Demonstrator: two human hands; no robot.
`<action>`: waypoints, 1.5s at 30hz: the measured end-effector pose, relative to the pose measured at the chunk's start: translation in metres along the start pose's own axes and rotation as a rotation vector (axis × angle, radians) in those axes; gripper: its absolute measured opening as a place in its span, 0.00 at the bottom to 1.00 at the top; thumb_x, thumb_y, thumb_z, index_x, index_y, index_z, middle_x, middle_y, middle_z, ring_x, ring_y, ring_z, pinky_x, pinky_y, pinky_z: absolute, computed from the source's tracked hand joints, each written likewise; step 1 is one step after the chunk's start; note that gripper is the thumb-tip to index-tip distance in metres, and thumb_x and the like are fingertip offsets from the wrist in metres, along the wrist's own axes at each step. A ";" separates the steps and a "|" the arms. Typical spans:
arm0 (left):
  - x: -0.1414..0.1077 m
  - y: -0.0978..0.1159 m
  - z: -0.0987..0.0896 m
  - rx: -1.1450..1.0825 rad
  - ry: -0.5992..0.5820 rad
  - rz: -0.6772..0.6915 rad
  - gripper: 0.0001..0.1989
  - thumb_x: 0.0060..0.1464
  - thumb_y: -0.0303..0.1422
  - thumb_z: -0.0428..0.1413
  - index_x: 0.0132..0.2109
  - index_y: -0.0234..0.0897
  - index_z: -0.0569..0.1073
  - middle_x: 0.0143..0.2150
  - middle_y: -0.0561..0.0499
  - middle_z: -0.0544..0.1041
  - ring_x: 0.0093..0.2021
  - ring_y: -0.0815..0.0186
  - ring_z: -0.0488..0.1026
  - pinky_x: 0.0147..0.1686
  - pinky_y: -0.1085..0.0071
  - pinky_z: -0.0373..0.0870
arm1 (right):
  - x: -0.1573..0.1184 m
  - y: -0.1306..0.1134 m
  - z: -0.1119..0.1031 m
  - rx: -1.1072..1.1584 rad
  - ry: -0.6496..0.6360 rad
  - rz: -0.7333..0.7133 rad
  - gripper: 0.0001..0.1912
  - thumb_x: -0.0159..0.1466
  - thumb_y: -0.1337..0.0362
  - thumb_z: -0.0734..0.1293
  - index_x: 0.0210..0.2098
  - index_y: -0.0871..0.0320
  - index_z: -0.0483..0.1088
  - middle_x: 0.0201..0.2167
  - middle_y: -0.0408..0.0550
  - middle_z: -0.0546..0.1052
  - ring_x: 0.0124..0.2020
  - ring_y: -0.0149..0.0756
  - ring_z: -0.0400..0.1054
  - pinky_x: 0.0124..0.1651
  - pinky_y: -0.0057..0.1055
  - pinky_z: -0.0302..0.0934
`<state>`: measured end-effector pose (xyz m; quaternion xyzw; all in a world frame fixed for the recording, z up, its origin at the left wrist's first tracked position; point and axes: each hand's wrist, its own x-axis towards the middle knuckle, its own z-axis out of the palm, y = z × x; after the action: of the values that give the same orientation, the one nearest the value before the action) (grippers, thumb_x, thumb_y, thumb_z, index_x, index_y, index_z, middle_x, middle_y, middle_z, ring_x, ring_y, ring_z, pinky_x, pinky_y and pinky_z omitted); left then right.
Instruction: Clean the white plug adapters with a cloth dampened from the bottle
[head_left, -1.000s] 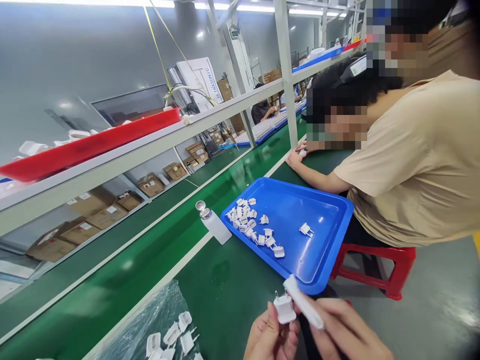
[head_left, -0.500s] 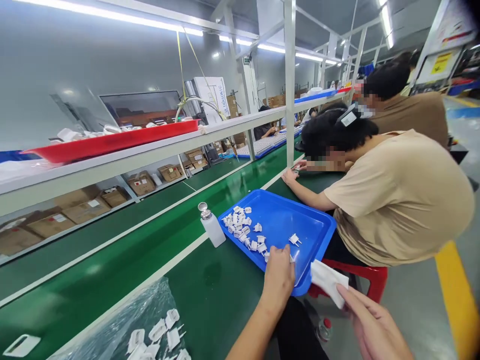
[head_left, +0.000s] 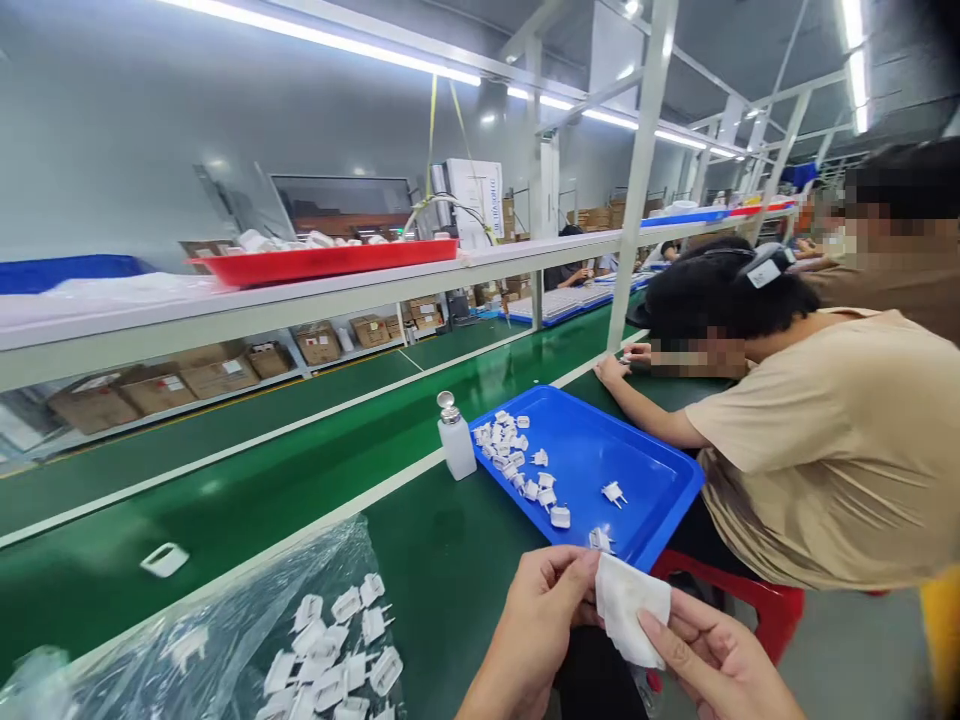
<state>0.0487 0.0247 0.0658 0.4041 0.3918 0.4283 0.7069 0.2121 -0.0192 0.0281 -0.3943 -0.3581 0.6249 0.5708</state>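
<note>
A folded white cloth [head_left: 636,612] is stretched between my two hands, above my lap at the near edge of the blue tray [head_left: 679,500]. My right hand [head_left: 716,650] grips it from the right, thumb pressed on its front. At its upper left edge, my left hand [head_left: 541,615] pinches it between thumb and curled fingers; whether anything else is behind those fingers is hidden. In the tray, several white two-pin plugs [head_left: 510,450] are heaped along the left side. One plug [head_left: 613,493] lies apart near the middle, another [head_left: 600,540] just beyond the cloth.
A white pump bottle [head_left: 456,445] stands left of the tray. More plugs [head_left: 330,640] rest on a clear plastic bag [head_left: 247,600] at the near left. A white frame-like part [head_left: 165,560] lies on the green belt. Close on the right, a co-worker [head_left: 817,430] bends over the bench.
My left hand has left the tray and come back to the cloth; a plug it was covering now shows in the tray. My right hand has moved the cloth slightly left. The view has turned left.
</note>
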 end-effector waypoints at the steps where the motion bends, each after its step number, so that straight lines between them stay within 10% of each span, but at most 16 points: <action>1: -0.003 0.002 -0.005 0.003 0.027 0.026 0.25 0.51 0.50 0.68 0.41 0.29 0.83 0.33 0.43 0.83 0.34 0.62 0.78 0.36 0.69 0.73 | 0.003 0.001 0.002 -0.017 -0.028 -0.005 0.20 0.60 0.53 0.78 0.50 0.51 0.83 0.45 0.57 0.85 0.48 0.52 0.80 0.57 0.46 0.71; 13: -0.035 0.011 -0.037 -0.132 0.207 0.166 0.24 0.40 0.40 0.76 0.41 0.28 0.84 0.34 0.41 0.85 0.32 0.64 0.78 0.34 0.71 0.72 | 0.010 -0.003 0.063 -0.317 0.050 -0.278 0.16 0.60 0.51 0.77 0.45 0.50 0.81 0.37 0.46 0.81 0.32 0.35 0.74 0.36 0.23 0.70; 22: -0.039 0.022 -0.031 -0.237 -0.039 0.024 0.20 0.50 0.43 0.71 0.40 0.27 0.86 0.28 0.42 0.83 0.26 0.70 0.75 0.29 0.77 0.70 | 0.013 -0.006 0.048 -0.474 -0.011 -0.381 0.13 0.64 0.53 0.74 0.44 0.50 0.81 0.44 0.50 0.79 0.40 0.39 0.75 0.40 0.22 0.71; 27: -0.041 0.022 -0.026 -0.222 0.010 0.024 0.17 0.45 0.40 0.73 0.35 0.28 0.85 0.26 0.45 0.81 0.27 0.69 0.75 0.31 0.74 0.70 | 0.005 -0.004 0.038 -0.465 0.069 -0.458 0.08 0.65 0.54 0.74 0.40 0.49 0.82 0.48 0.50 0.73 0.47 0.39 0.72 0.43 0.23 0.69; 31: -0.042 0.022 -0.024 -0.198 0.059 0.023 0.17 0.42 0.39 0.74 0.32 0.27 0.84 0.23 0.50 0.77 0.23 0.75 0.67 0.26 0.77 0.62 | 0.001 -0.002 0.010 -0.564 -0.109 -0.535 0.04 0.65 0.58 0.73 0.36 0.50 0.80 0.52 0.52 0.67 0.51 0.43 0.71 0.48 0.27 0.70; 40: -0.042 0.013 -0.027 -0.137 0.097 0.113 0.24 0.40 0.39 0.77 0.41 0.27 0.83 0.30 0.44 0.84 0.29 0.68 0.75 0.33 0.73 0.68 | -0.011 -0.002 -0.011 -0.384 -0.311 -0.398 0.15 0.63 0.48 0.73 0.30 0.52 0.78 0.50 0.52 0.65 0.47 0.45 0.67 0.50 0.36 0.66; 45: -0.049 0.020 -0.021 -0.166 0.079 0.114 0.24 0.44 0.41 0.75 0.44 0.29 0.82 0.33 0.44 0.84 0.31 0.68 0.76 0.33 0.73 0.68 | -0.003 0.004 0.001 0.128 -0.284 -0.217 0.18 0.53 0.46 0.79 0.25 0.52 0.75 0.48 0.51 0.72 0.52 0.48 0.66 0.52 0.38 0.66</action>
<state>0.0076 -0.0097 0.0862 0.3486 0.3591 0.5142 0.6965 0.2095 -0.0228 0.0256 -0.2240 -0.4349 0.6307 0.6024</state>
